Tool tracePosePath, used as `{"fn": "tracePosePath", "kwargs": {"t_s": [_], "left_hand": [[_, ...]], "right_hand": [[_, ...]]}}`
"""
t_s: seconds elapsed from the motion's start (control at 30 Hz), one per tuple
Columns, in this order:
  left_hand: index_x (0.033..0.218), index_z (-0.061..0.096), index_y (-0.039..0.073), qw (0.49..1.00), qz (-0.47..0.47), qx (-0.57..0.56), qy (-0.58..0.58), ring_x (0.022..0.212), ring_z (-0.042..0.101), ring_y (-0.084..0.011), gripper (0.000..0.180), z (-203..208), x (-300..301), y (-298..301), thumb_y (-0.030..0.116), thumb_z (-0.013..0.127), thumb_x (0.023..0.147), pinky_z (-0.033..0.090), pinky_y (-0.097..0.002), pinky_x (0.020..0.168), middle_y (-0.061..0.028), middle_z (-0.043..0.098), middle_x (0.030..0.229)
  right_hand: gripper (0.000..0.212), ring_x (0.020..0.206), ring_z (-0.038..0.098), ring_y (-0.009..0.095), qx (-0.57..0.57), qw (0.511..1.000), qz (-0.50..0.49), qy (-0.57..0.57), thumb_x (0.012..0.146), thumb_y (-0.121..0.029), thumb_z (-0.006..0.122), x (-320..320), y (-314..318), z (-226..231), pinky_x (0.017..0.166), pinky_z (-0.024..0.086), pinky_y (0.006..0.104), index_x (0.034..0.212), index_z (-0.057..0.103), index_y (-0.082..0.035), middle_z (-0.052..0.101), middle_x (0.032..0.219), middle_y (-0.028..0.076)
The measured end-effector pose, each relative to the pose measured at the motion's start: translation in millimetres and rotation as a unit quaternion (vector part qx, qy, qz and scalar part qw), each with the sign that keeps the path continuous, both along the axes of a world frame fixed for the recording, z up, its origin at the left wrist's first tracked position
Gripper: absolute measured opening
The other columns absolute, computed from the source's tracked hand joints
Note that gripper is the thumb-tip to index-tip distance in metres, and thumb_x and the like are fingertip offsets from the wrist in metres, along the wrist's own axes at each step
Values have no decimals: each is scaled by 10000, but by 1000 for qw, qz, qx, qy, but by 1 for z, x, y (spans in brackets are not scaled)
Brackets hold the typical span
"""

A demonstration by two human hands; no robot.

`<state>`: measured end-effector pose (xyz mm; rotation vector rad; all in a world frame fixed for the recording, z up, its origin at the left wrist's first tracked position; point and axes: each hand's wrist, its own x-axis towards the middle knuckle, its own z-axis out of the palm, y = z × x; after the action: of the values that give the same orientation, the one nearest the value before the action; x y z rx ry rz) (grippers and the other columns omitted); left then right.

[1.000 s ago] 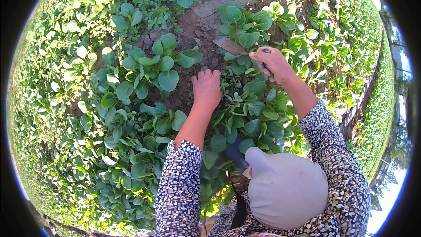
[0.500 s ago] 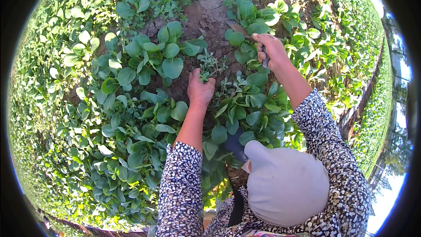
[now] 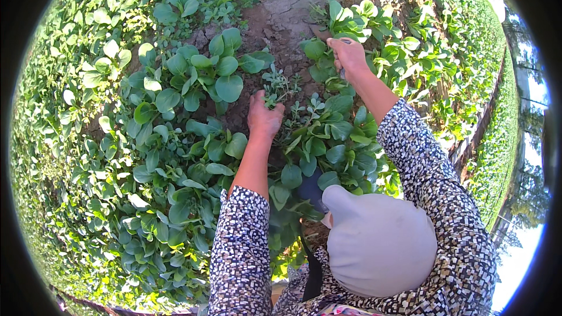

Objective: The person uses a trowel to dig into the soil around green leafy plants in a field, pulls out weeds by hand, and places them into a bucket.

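My left hand (image 3: 265, 118) is closed around a bunch of small-leaved weeds (image 3: 280, 89), low over the soil between two leafy plants. Farther off to the right, my right hand (image 3: 349, 58) grips a small hand tool with a flat, brownish blade (image 3: 320, 33). Its blade points away and to the left, at the base of a broad-leaved green plant (image 3: 346, 22); the tip is hard to make out against the soil. A feathery weed (image 3: 319, 14) stands just beyond the blade.
Bare cracked soil (image 3: 281, 17) runs up the middle. Broad-leaved plants (image 3: 202, 70) crowd both sides, with more (image 3: 336, 131) near me. A dark blue patch (image 3: 313, 188) shows beneath the leaves. A grey cap (image 3: 380, 243) covers part of the lower view.
My right hand has moved slightly left and away with the tool. Leaves near the blade have shifted, baring the feathery weed. My left hand has barely moved and still grips the weeds.
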<state>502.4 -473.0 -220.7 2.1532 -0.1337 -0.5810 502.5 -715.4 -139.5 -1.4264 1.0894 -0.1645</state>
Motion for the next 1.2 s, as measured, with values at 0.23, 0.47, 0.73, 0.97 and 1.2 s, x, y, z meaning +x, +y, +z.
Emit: {"fn": "tracePosePath", "kwargs": {"t_s": [0.23,0.47,0.73,0.97,1.2], "left_hand": [[1244,514,53,1000,-10,-15,15,1128,545,-355,595,6,-4,-5,214,745,720,455,-419,939,-166,516,1250],[1208,526,62,953,135,-265,60,929,610,-214,486,-30,4,13,86,663,741,481,-334,850,-102,628,1038],[1411,423,218,960,-127,-45,-247,1047,622,-278,790,47,33,-3,-64,624,701,506,-366,879,-107,451,1413],[1425,362,227,908,-322,203,-174,1073,588,-369,860,43,47,-21,8,683,658,514,-464,823,-101,367,1451],[1103,520,97,909,-344,179,-152,932,608,-383,469,25,27,-1,52,696,671,504,-494,755,-114,540,1070]], "right_hand": [[275,517,482,114,-190,980,58,15,799,-266,714,-30,-12,-49,514,406,308,824,638,-3,557,644,35],[232,538,518,243,-455,829,322,-49,788,-239,709,-87,26,1,536,431,357,678,596,-69,520,635,54],[169,616,605,301,-585,738,327,82,801,-264,643,-78,10,16,571,484,408,709,621,-124,583,745,70],[142,730,640,328,-547,692,446,152,803,-234,592,-61,26,34,666,507,452,764,642,-107,604,790,117],[153,713,631,306,-468,747,455,124,806,-251,609,-88,42,58,654,500,435,776,655,-108,589,771,93]]}}
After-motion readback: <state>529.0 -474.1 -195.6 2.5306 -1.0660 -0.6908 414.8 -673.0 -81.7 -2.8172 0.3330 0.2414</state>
